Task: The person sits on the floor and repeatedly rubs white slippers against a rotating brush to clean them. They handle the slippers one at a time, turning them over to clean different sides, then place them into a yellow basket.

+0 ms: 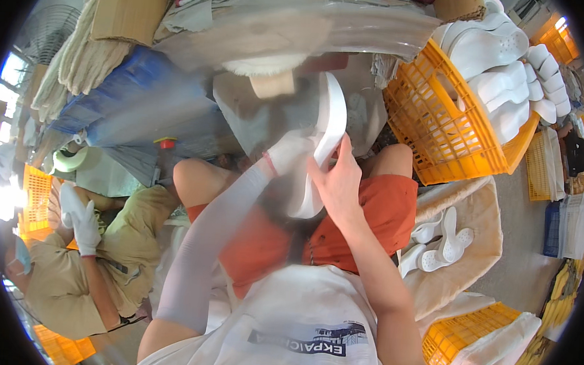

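Note:
A white, curved shoe sole [333, 109] stands roughly upright in front of me, above my lap. My left hand [291, 153], in a white glove below a pale sleeve, grips its left side; motion blurs the fingers somewhat. On the other side my bare right hand [338, 179] holds the sole's lower half, with thumb and fingers closed against its edge. Just beyond the sole's top end is a fuzzy white, rounded pad or wheel [266, 63], with a tan block [273, 84] under it. Part of the sole's lower half is hidden by my hands.
A yellow crate [440, 127] heaped with white soles [487, 50] stands at the right. Below it, a cloth-lined container [485, 212] holds several white soles. Another yellow crate [462, 337] is at lower right. A co-worker's gloved hands [80, 219] are at the left, beside blue sheeting [128, 88].

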A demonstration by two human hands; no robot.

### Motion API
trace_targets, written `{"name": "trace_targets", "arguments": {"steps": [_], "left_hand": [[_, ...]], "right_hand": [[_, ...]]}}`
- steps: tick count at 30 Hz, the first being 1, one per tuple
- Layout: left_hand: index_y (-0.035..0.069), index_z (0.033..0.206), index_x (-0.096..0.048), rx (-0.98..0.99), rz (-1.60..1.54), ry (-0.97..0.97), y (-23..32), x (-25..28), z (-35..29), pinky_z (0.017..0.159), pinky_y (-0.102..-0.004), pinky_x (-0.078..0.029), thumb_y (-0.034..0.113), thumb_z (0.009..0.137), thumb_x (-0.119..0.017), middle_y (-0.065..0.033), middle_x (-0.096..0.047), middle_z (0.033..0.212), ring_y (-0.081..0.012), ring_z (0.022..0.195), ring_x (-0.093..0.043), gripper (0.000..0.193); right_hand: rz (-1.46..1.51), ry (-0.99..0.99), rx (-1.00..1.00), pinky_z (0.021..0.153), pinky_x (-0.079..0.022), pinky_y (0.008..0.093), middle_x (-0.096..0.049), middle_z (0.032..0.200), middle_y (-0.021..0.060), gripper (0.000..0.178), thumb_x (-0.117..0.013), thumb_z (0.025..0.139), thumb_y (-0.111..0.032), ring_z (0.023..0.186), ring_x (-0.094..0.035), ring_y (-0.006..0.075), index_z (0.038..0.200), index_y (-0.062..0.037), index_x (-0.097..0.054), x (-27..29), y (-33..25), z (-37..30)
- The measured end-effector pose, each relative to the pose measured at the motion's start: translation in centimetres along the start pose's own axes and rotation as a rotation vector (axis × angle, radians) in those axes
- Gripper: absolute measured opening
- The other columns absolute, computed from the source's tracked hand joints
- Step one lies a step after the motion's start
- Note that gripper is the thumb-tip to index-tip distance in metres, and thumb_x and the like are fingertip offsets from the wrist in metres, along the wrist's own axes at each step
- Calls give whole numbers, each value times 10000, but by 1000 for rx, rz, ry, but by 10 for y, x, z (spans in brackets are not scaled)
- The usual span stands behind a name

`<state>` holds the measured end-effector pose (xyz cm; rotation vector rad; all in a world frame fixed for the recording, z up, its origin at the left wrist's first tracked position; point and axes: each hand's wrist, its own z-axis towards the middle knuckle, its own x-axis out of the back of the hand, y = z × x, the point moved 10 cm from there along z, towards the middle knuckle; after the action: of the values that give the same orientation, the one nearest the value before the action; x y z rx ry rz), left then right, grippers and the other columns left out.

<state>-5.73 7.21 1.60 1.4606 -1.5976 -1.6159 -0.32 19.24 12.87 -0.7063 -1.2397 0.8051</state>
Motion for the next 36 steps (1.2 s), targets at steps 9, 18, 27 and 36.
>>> {"name": "trace_targets", "arguments": {"steps": [9,18,27,36], "left_hand": [[-2,1342,-584,-349,134,107,26,-39,6,929,-380,-557,240,1072,-562,-106,-686,1171,-240,1031,-679,363],[0,1211,-641,-235,-849,204,13,-47,92,902,-416,-566,374,1035,-651,-89,-718,1076,-245,997,-698,413],[24,1426,-522,-209,-937,204,-17,-91,30,1110,-430,-466,363,1099,-524,-111,-632,1356,-269,1259,-597,471],[48,1414,-557,-187,-726,381,18,-9,91,1097,-452,-457,419,1060,-500,-130,-635,1369,-317,1264,-597,516]], "right_hand": [[-41,-70,199,1010,-489,486,-602,1273,319,873,-791,875,-353,1198,-571,464,1485,110,-370,30,-6,-7],[-179,70,188,1034,-482,483,-576,1356,315,663,-672,852,-201,1231,-573,481,1443,26,-477,88,-27,50],[-227,-112,189,1069,-445,488,-590,1335,258,657,-664,816,-93,1198,-566,455,1445,-2,-500,94,-21,-7],[-113,-130,129,1015,-494,488,-596,1337,282,632,-683,862,-284,1223,-587,434,1396,22,-537,37,-1,110]]}}
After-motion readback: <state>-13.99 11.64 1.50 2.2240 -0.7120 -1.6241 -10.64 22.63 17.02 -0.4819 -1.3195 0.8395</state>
